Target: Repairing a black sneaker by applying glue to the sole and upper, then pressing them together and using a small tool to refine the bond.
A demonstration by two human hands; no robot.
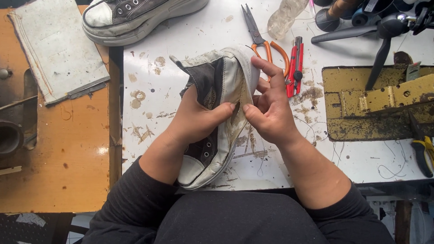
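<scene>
Sneaker sits over the white table's near edge, gripped by both your hands: left hand curls round its dark side, right hand pinches the pale sole, thumbs almost meeting. Your palms hide the middle. Just beyond lie one pair of scissors and one red knife. A second sneaker, cut off by the frame, rests far left. Pliers lie at right.

Both forearms reach forward in dark sleeves pushed up past the wrists. The left hand curls with its thumb pointing right; the right hand mirrors it, fingers bent upward, thumb tips nearly touching, each grip pinched closed.
</scene>
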